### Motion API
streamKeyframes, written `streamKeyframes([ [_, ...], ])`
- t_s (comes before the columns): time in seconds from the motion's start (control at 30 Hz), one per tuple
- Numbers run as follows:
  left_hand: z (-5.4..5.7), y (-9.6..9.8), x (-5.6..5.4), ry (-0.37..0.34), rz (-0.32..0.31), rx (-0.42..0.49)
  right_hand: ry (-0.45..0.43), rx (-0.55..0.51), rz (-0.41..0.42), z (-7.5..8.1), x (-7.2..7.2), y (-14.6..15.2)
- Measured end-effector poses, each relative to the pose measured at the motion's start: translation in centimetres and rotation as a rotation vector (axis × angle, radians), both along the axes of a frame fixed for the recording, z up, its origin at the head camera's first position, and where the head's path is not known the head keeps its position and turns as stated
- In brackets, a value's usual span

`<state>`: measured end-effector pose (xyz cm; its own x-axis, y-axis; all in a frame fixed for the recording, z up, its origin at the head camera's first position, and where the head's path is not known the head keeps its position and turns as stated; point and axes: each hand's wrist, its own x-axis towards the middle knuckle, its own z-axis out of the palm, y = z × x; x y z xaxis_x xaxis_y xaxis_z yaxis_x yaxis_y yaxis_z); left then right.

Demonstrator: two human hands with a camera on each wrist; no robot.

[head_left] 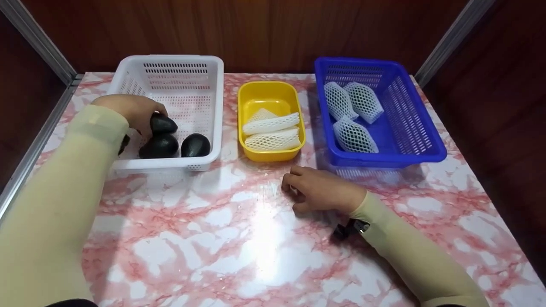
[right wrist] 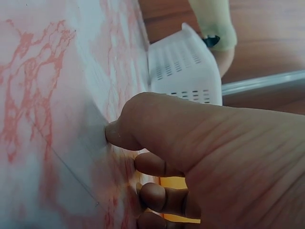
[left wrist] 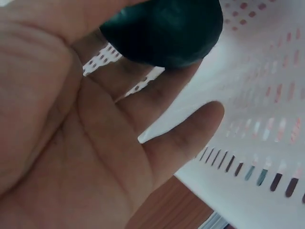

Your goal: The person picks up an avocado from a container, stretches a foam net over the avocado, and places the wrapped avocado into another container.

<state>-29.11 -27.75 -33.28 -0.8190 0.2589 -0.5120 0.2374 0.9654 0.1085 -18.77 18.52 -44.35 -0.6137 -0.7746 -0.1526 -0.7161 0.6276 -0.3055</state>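
Note:
Inside the white basket, my left hand grips a dark avocado between thumb and fingers. In the left wrist view the same avocado lies against the fingers, its upper part cut off by the frame. Another avocado sits right below it, and a third avocado rests to the right. My right hand rests on the table in front of the yellow basket, holding nothing, fingers loosely bent. From the right wrist, the thumb touches or nearly touches the tabletop.
A yellow basket holds several white foam net sleeves. To its right, a blue basket contains three net-wrapped avocados. Wooden panels wall in the pink-and-white marbled table at the back and sides.

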Motion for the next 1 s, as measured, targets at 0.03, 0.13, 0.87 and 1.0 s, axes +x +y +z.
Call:
streamKeyframes([
  [0.03,0.2,-0.2,0.1,0.017,0.002,0.022,-0.001,0.002,-0.001,0.0,0.0,-0.1],
  [0.13,0.6,-0.8,0.2,0.084,-0.002,0.077,-0.004,0.005,-0.007,-0.1,0.0,-0.2],
  [0.87,2.0,8.1,9.2,0.440,-0.154,0.613,-0.045,-0.019,-0.026,0.0,-0.2,0.0],
  [1.0,0.5,11.5,11.1,0.461,-0.302,0.661,-0.076,-0.040,-0.036,0.1,-0.2,0.1],
])
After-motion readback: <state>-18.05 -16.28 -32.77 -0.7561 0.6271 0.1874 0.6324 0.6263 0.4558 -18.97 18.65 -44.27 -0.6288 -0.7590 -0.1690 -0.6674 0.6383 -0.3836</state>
